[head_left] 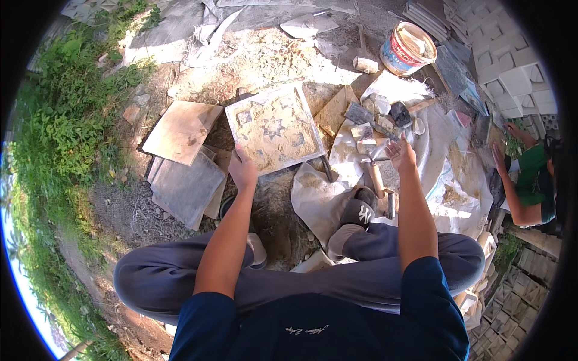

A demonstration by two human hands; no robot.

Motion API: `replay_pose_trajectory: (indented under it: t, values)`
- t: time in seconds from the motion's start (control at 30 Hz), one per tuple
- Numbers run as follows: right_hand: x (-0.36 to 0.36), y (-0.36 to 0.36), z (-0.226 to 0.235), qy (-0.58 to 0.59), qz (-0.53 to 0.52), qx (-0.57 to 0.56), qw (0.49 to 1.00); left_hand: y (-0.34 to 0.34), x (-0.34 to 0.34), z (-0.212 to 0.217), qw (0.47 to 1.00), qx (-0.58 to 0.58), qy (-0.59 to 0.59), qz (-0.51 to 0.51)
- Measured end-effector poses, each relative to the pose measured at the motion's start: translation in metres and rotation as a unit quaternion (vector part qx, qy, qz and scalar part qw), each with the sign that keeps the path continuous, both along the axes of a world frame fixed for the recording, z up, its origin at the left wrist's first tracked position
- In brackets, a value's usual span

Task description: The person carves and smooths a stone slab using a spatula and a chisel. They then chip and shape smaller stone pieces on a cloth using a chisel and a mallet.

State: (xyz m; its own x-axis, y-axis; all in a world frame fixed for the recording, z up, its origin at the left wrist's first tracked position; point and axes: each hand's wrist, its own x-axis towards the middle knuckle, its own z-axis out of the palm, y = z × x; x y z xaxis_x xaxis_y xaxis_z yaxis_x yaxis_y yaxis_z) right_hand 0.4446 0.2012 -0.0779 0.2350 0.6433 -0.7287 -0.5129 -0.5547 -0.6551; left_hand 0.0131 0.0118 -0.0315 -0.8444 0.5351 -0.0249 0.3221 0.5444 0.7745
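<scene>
Head-worn, left of pair; wide fisheye; facing steeply down from above dark shirt [313, 337] at lower edge, over left hand [243, 171] and right hand [402, 155], mid-frame, close range.

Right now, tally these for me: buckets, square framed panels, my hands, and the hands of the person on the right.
Bucket: 1
Square framed panel: 1
Your hands: 2 (left hand, right hand)
Other person's hands: 2
Total: 6
</scene>
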Motion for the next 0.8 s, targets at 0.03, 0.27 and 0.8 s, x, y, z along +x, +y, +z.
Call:
replay_pose_trajectory:
  t: [0.03, 0.27, 0.8]
  values:
    - [0.017, 0.007, -0.007, 0.042, -0.035, -0.002, 0.999, 0.003, 0.004, 0.002, 1.000, -0.004, -0.023, -0.006]
    - [0.014, 0.024, -0.034, 0.085, -0.229, -0.084, 0.966, 0.001, 0.003, 0.006, 1.000, -0.017, -0.018, -0.006]
    - [-0.099, 0.070, 0.095, -0.080, -0.101, 0.350, 0.928, -0.002, -0.005, 0.009, 0.999, -0.037, -0.015, -0.009]
